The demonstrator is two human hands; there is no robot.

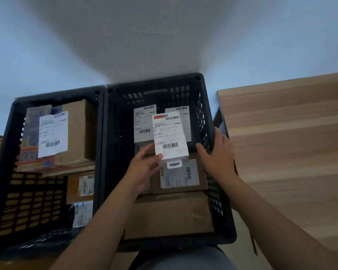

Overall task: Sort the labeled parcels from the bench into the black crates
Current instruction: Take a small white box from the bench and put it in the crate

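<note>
Right now your left hand (144, 168) holds a small white parcel (171, 137) at the centre of the frame, above the open top of the middle black crate (205, 106). Its grip is narrow: thumb on the labelled face, fingers curled under the lower edge. The parcel is a slim rectangular box with a matte paper label bearing barcodes and a red strip at its top corner, and a white hang tab at its lower end.

Your right hand (219, 154) rests on the crate's right rim with the thumb inside the wall and the fingers relaxed over the outside, gripping nothing else.

Inside that crate, two more white labelled parcels (142, 121) stand toward the back, a flat brown cardboard parcel (201, 178) with a grey label lies below the held one, and a larger plain cardboard box (170, 217) fills the near end.

The crate is hard plastic with slotted lattice walls. A second black crate (6, 191) touches it at the left of the frame, holding a big cardboard box (74, 133) with a white label on top and smaller labelled parcels (80, 188) beneath.

At the right of the frame, the counter (285, 143) shows pale wood grain in broad bands.
</note>
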